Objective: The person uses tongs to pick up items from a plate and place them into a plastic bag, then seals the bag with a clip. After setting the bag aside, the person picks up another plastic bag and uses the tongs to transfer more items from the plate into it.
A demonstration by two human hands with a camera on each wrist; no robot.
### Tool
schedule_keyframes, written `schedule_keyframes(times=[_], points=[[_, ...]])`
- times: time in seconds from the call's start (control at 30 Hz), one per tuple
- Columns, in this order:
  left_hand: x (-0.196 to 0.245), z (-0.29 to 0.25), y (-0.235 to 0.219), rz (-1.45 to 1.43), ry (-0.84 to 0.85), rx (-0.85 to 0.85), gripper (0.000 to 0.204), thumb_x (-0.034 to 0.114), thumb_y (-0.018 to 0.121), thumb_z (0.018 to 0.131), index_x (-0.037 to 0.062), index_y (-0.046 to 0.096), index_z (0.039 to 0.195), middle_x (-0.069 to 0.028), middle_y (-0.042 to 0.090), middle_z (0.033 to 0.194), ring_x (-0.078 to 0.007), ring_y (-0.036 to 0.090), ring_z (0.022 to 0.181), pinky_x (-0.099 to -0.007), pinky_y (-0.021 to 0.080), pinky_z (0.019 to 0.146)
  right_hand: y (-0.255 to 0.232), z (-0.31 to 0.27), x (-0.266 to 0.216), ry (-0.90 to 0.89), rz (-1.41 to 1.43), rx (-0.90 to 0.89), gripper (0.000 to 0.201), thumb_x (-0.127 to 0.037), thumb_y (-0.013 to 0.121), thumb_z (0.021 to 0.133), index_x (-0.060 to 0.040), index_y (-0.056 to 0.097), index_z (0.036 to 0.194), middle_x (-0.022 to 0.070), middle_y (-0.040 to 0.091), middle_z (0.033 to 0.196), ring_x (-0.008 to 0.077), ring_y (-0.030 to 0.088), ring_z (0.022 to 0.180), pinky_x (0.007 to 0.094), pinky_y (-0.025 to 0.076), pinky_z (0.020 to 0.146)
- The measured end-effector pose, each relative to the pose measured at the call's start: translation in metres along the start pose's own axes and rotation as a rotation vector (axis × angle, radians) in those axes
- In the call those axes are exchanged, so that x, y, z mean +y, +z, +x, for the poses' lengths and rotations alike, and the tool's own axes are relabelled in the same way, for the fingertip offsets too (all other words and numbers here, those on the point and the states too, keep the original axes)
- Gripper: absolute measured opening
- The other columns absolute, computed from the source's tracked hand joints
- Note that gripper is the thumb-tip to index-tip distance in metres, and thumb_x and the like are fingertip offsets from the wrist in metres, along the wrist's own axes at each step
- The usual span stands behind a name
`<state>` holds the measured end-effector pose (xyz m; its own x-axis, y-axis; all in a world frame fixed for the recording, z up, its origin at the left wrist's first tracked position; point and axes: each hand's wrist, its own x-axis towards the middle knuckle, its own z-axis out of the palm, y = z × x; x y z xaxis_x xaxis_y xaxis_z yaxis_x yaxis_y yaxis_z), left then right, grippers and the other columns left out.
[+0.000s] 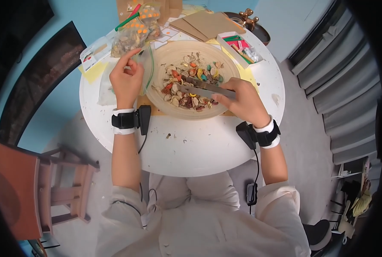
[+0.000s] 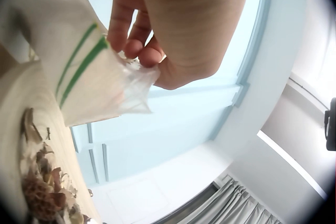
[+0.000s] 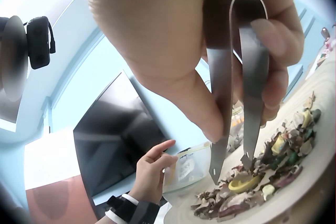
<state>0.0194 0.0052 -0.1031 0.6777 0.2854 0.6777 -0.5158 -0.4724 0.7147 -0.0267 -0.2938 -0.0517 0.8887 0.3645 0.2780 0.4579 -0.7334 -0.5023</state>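
A round pale wooden plate (image 1: 156, 96) bears a heap of dried petals and coloured bits (image 1: 195, 100). The right hand (image 1: 244, 98) grips metal tongs (image 3: 253, 77), whose two tips stand apart at the petals in the right wrist view. At the plate's left edge, the left hand (image 1: 127, 81) pinches the edge of a clear zip bag (image 2: 84, 77) with a green seal; its fingers are curled at the bag's corner in the left wrist view. Whether the bag holds anything cannot be told.
Behind the plate are filled clear bags (image 1: 133, 36), brown cardboard sheets (image 1: 212, 25) and a dark tray (image 1: 263, 34) with a gold-coloured object. A white box of small items (image 1: 242, 49) stands at the back right, an open white box (image 1: 92, 55) at the left. Crumbs dot the white table (image 1: 191, 150).
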Motion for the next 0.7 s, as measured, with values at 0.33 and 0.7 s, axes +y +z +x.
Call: schedule_keyframes(times=[0.33,0.7], points=[[-0.002,-0.001,0.003,-0.022,-0.053,0.002,0.036,-0.005,0.063,0.08,0.0091,0.071,0.113,0.0074,0.049,0.071,-0.0007,0.045,0.062,-0.0156,0.041,0.054,0.028,0.011,-0.023,0.067,0.081,-0.051,0.031,-0.03,0.074,0.079,0.0005,0.073,0.082,0.0216,0.058,0.066,0.0368,0.058,0.066,0.0431,0.045,0.063],[-0.003,0.0,0.003,-0.024,-0.054,0.0,0.036,-0.005,0.063,0.081,0.0074,0.071,0.113,0.0062,0.05,0.071,-0.0009,0.045,0.062,-0.0153,0.04,0.053,0.027,-0.008,-0.026,0.162,0.113,-0.006,0.029,-0.025,0.076,0.076,0.0022,0.073,0.084,0.0214,0.061,0.074,0.0375,0.059,0.072,0.0445,0.046,0.068]])
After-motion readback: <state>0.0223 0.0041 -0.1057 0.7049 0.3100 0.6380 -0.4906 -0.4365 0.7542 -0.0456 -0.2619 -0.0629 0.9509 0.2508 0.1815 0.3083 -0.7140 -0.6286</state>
